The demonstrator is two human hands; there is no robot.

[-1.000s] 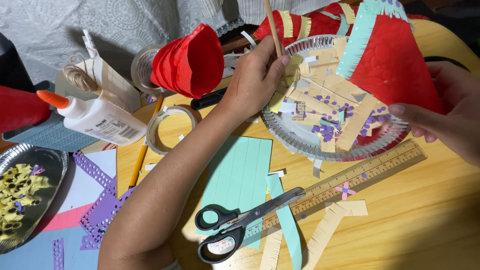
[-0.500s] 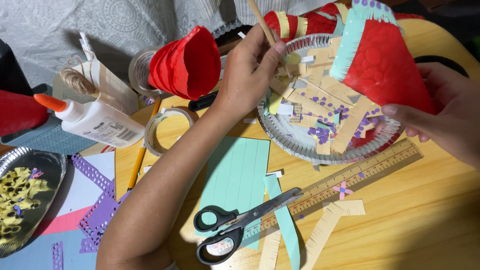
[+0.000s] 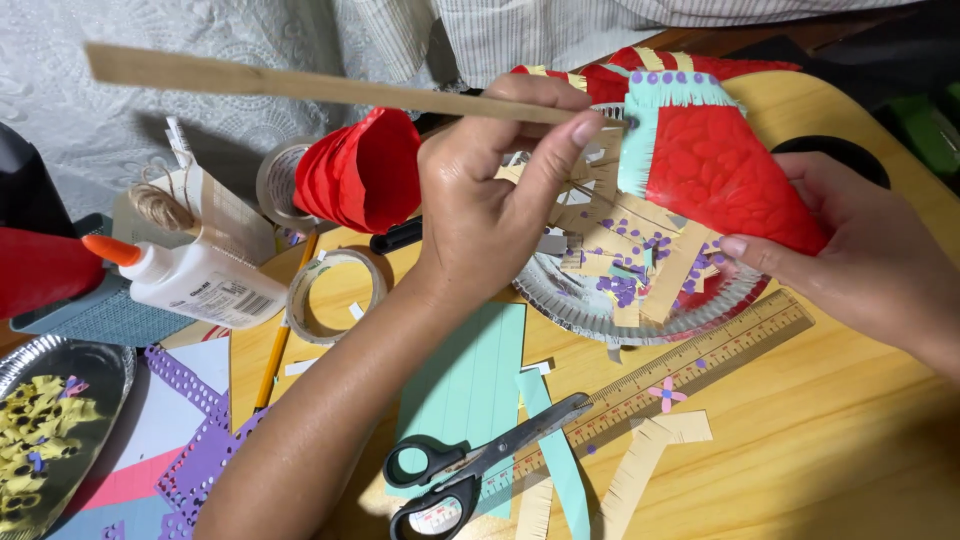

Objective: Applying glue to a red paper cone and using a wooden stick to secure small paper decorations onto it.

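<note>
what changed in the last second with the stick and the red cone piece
The left hand has swung the wooden stick from near upright to almost level, its tip now at the fringe of the red cone. The right hand has brought that cone slightly toward the stick. Both grips are unchanged. The scissors, ruler, glue bottle and foil plate stayed put.

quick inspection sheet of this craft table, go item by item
surface: round wooden table, crowded on its left half.
job's things: flat wooden stick in left hand; red paper cone with teal fringe in right hand; foil plate of paper scraps below.
clutter: scissors, wooden ruler, glue bottle, tape roll, second red cone, twine.
grippers: left hand pinches the stick; right hand grips the cone's edge.
cables: nothing seen.
surroundings: pale patterned cloth behind.
</note>
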